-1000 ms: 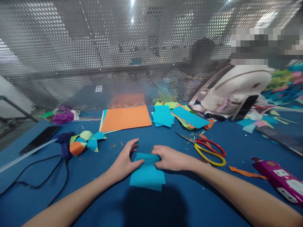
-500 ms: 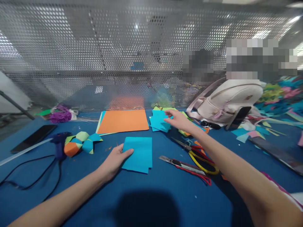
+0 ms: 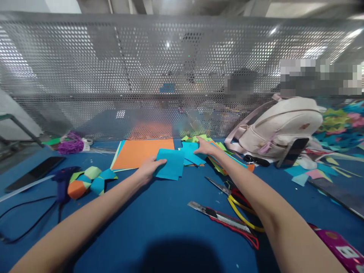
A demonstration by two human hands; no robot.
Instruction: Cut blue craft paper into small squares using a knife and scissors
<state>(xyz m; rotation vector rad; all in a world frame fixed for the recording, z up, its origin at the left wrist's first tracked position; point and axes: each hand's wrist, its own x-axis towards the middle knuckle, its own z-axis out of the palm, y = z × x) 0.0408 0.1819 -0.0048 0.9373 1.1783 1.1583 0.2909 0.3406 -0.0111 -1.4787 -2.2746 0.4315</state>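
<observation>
Between the thumb and fingers of my left hand [image 3: 148, 170] are blue paper squares [image 3: 170, 167], slightly fanned and overlapping the right side of the orange sheet [image 3: 148, 148]. My right hand [image 3: 203, 146] reaches over a second pile of blue squares [image 3: 190, 151], its fingers curved at the pile's right edge. Whether those fingers pinch a sheet is too small to tell. Green paper pieces [image 3: 202, 137] lie behind this pile, and more coloured strips are partly hidden under my right wrist.
Scissors with yellow and red handles [image 3: 237, 204] and a box cutter [image 3: 218, 218] lie near my right forearm. At left are a glue gun [image 3: 63, 182], folded paper shapes [image 3: 92, 173] and a phone [image 3: 35, 172]. A backpack [image 3: 287, 121] leans by the perforated screen [image 3: 142, 76].
My left hand has carried the blue squares forward, close to the second pile. My right hand stays at that pile, its fingers now lower over it. The view has shifted slightly.
</observation>
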